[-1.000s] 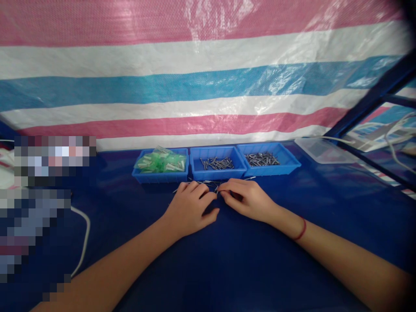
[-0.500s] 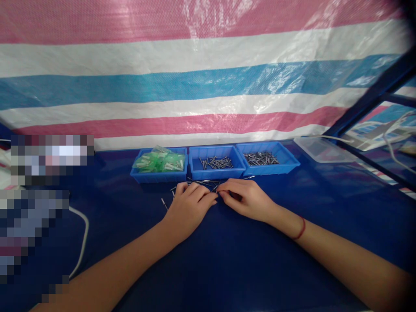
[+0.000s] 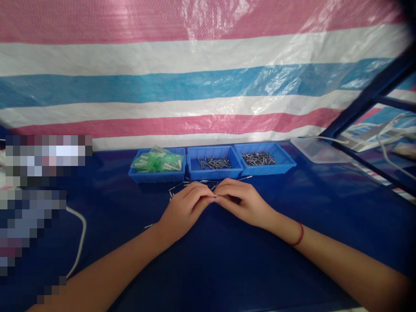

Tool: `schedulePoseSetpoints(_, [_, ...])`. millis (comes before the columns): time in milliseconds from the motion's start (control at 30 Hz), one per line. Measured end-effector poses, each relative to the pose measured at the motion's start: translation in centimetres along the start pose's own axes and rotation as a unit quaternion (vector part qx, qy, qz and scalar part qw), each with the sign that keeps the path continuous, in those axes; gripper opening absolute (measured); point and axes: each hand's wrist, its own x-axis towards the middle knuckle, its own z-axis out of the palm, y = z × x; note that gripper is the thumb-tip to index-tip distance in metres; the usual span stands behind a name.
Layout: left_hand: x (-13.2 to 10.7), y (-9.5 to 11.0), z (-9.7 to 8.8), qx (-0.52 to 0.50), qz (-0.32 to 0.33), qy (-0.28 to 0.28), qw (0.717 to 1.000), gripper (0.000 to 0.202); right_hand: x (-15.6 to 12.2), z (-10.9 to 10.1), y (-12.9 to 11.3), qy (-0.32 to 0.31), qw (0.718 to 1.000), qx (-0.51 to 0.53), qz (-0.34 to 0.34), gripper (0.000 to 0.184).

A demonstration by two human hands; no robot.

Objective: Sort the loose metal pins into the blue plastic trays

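My left hand and my right hand meet fingertip to fingertip over the dark blue table, each closed in a pinch. Between the fingertips shows the small bright end of a rivet; the fingers cover most of it. Loose blind rivets with thin metal stems lie just beyond both hands, in front of the bins, partly hidden by the fingers. One rivet lies apart, beside my left wrist.
Three blue bins stand in a row: the left bin holds green bags of rivets, the middle bin and right bin loose ones. A clear plastic lid lies to the right. A white cable curves at left.
My left hand has turned and its fingers have closed together, meeting the right fingertips at the rivet. My right hand has shifted slightly toward me.
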Motion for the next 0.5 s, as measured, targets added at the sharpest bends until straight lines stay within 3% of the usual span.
schedulePoseSetpoints(200, [0.1,-0.1,0.0,0.022,-0.05,0.003,0.999,0.002,-0.1,-0.3,-0.5,0.078,0.994,0.051,0.057,0.011])
schedulePoseSetpoints(500, [0.1,-0.1,0.1,0.022,-0.046,-0.007,0.999,0.003,-0.4,0.5,-1.3,0.131,0.982,0.093,0.097,0.009])
